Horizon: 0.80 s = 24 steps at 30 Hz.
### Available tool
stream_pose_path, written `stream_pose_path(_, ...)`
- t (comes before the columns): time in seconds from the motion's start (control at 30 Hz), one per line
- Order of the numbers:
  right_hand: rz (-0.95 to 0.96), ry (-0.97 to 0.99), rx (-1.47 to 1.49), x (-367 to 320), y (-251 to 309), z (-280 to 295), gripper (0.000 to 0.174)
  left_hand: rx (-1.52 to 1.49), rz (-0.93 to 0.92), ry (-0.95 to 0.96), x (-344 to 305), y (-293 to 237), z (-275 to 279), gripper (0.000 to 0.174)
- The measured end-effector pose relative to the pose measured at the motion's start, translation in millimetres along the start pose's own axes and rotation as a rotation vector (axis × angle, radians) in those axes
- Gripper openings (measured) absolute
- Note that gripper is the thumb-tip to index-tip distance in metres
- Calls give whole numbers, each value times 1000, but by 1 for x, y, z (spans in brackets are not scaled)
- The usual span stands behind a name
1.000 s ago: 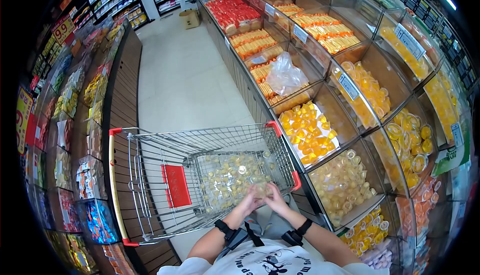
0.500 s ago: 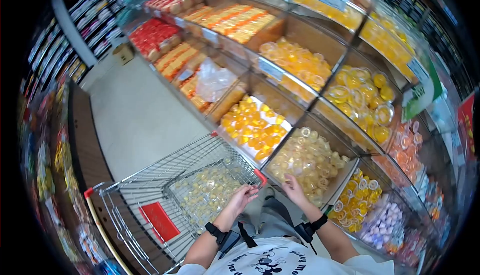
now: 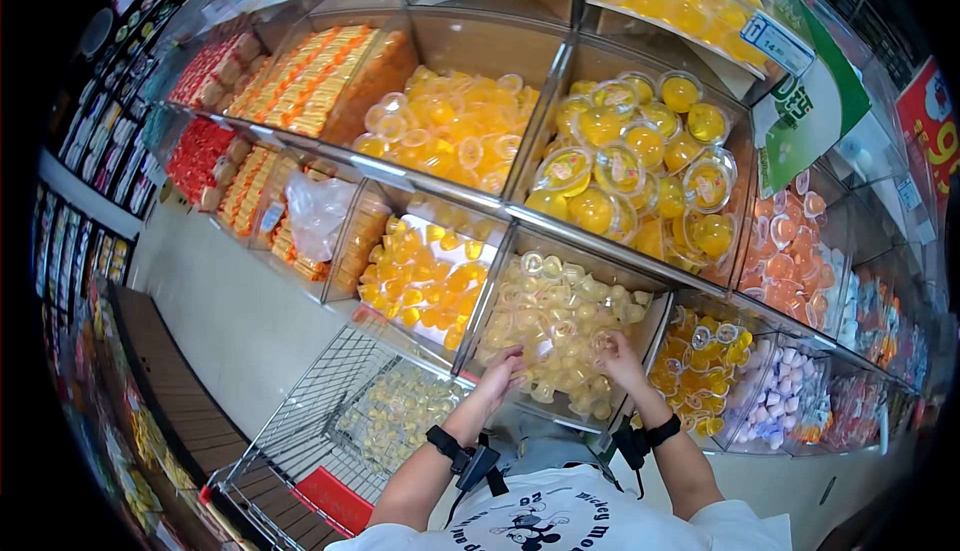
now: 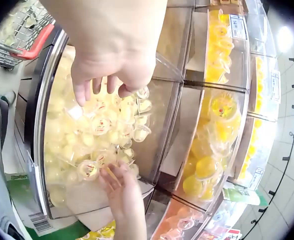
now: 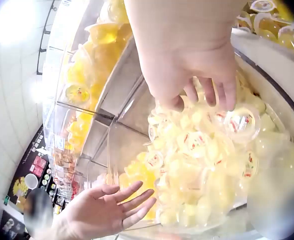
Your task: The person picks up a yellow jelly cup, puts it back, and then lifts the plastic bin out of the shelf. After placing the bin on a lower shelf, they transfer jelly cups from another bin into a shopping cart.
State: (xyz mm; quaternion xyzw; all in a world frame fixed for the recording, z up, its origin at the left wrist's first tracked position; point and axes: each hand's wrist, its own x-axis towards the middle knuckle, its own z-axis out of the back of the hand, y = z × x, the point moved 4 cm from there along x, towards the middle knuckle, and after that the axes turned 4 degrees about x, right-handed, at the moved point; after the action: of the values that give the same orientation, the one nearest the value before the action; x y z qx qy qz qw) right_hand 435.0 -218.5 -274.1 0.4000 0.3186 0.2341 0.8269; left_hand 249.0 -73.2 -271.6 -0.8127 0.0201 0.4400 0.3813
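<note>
A bin of pale yellow jelly cups (image 3: pixel 550 326) with clear, printed lids lies before me. At its left side my left hand (image 3: pixel 497 379) hangs over the cups, fingers apart and nothing in them; the right wrist view shows its open palm (image 5: pixel 99 212). Over the bin's right part is my right hand (image 3: pixel 625 363). Its fingers (image 5: pixel 227 95) point down, loosely bent, right at the lids of the cups. In the left wrist view those fingertips overlap a cup with a printed lid (image 4: pixel 89 170).
A wire shopping cart (image 3: pixel 300 401) with similar pale cups inside stands at the left. Bins of orange jelly cups (image 3: pixel 425 276), larger yellow cups (image 3: pixel 625 156) and purple-white pieces (image 3: pixel 780 396) surround the pale ones. A clear plastic bag (image 3: pixel 318 213) lies on packaged snacks. Clear dividers separate the bins.
My view has turned right, from the cart to the bins. Both hands, earlier together over the cart, have parted and moved right to the bin of pale jelly cups.
</note>
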Motion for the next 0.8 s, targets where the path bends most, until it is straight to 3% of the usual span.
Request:
stream_pose_path(0.13,353,-234,-256,13,59,33,38,80,44,42,13,-5,-17,42)
stream_pose_path(0.23,316,-336,-542,40,60,33,40,104,67,62,26,-3,-27,43)
stream_pose_path(0.27,169,-261,-653,50,58,33,45,110,70,67,27,-3,-29,43)
stream_pose_path(0.37,9,-256,-784,51,67,32,50,110,69,77,33,-9,-34,43)
stream_pose_path(0.47,-116,-30,-894,65,41,8,49,73,102,85,31,-7,-34,43)
stream_pose_path(0.57,-217,-12,-799,89,13,0,70,64,132,138,38,-4,-37,44)
stream_pose_path(0.67,-113,4,-882,96,2,-3,75,86,168,250,45,5,-57,43)
stream_pose_path(0.73,-53,-152,-986,102,-22,-14,77,34,210,304,55,14,-72,43)
stream_pose_path(0.77,-21,-228,-1040,97,1,-7,78,4,233,331,61,21,-78,43)
stream_pose_path(0.8,-92,-44,-931,86,14,0,82,-92,235,328,66,26,-84,40)
